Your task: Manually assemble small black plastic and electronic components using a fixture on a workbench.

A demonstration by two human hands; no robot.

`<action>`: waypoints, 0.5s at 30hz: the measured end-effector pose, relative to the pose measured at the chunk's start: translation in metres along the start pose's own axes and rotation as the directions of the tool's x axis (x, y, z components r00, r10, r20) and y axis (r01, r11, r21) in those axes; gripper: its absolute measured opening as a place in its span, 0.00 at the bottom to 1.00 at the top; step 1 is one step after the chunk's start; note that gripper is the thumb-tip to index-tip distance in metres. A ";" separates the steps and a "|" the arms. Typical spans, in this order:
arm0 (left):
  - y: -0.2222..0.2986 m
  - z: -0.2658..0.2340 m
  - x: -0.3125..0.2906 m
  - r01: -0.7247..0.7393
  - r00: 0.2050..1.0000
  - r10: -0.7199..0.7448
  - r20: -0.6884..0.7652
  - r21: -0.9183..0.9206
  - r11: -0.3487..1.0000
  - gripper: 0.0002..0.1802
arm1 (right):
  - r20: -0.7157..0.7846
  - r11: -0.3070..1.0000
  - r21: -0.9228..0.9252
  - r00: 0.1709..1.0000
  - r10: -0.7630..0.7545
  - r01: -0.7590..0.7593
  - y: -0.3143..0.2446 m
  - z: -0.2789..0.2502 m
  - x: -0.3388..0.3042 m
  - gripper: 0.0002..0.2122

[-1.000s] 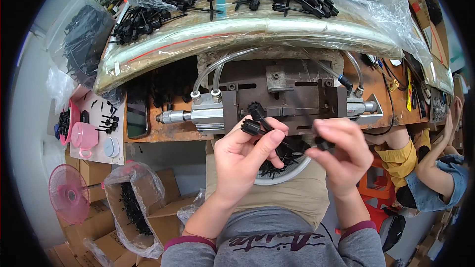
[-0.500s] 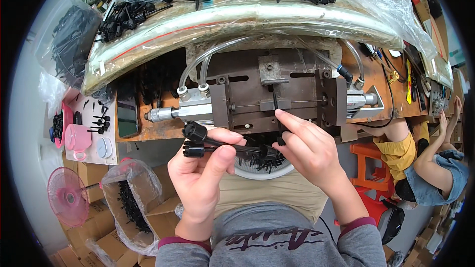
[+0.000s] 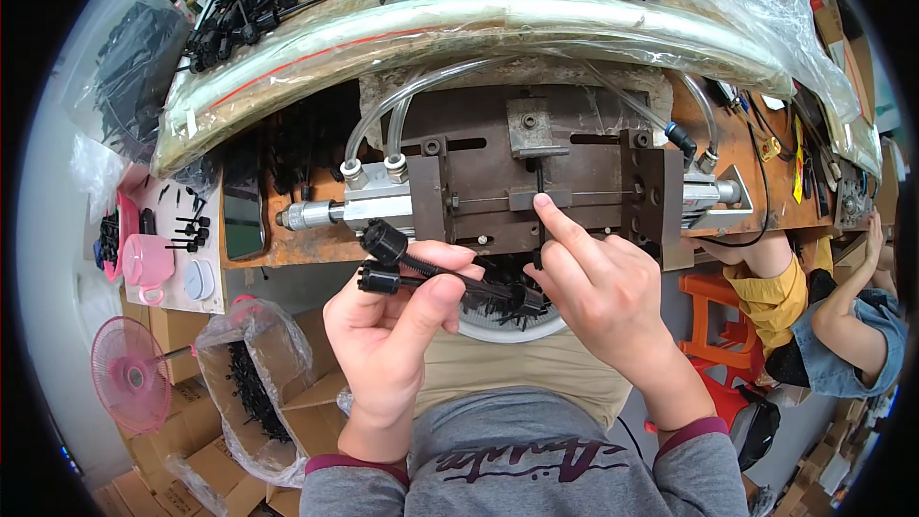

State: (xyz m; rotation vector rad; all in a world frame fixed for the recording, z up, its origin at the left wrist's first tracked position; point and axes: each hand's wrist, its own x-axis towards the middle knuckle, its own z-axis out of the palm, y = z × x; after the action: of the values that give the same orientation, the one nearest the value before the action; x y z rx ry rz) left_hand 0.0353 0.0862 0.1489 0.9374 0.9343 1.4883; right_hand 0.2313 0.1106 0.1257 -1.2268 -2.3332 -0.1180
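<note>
My left hand [image 3: 392, 311] is closed around two black plastic rods with round toothed heads [image 3: 386, 241], which point up and left, their shafts running toward the middle. My right hand [image 3: 598, 292] stretches its index finger onto a thin black rod [image 3: 539, 177] that lies across a small metal block in the clamping fixture [image 3: 488, 153]. Its other fingers curl around the rod's near end, partly hiding it. The rod's far end meets a bolted metal stop [image 3: 529, 129]. Below both hands, a white round basin [image 3: 507, 333] holds more black parts.
Pneumatic cylinders [image 3: 378, 206] with clear hoses flank the fixture. Black rods pile on a plastic-covered shelf [image 3: 479, 14] behind it. At left are a pink fan [image 3: 134, 375] and a lined carton [image 3: 287, 397] of black parts. Another person [image 3: 847, 325] sits right, near an orange stool [image 3: 718, 311].
My right index finger has straightened and moved slightly up onto the rod at the metal block. My left hand keeps its two rods, their heads shifted slightly. The view has moved a little.
</note>
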 end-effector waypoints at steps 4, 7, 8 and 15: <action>0.000 0.001 0.001 0.039 0.999 -0.039 0.023 -0.010 0.999 0.09 | 0.013 1.000 0.006 1.000 0.011 -0.011 -0.001 -0.002 0.001 0.14; -0.001 0.001 0.000 0.047 0.999 -0.047 0.002 -0.010 0.999 0.08 | 0.081 0.992 0.123 0.997 0.004 -0.014 0.002 -0.016 0.007 0.10; -0.002 0.000 0.000 0.053 0.999 -0.053 -0.003 -0.012 0.999 0.07 | 0.089 0.937 0.337 0.994 0.062 -0.089 0.003 -0.020 0.007 0.12; -0.001 0.003 0.001 0.169 0.982 -0.168 0.086 -0.014 0.985 0.09 | 0.007 0.610 0.792 0.999 0.033 -0.025 -0.001 -0.036 -0.002 0.19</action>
State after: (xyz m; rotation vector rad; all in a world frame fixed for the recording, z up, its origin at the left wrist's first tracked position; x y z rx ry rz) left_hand 0.0388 0.0871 0.1488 0.8766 0.9111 1.3035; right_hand 0.2455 0.0971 0.1565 -0.7698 -1.9475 0.8524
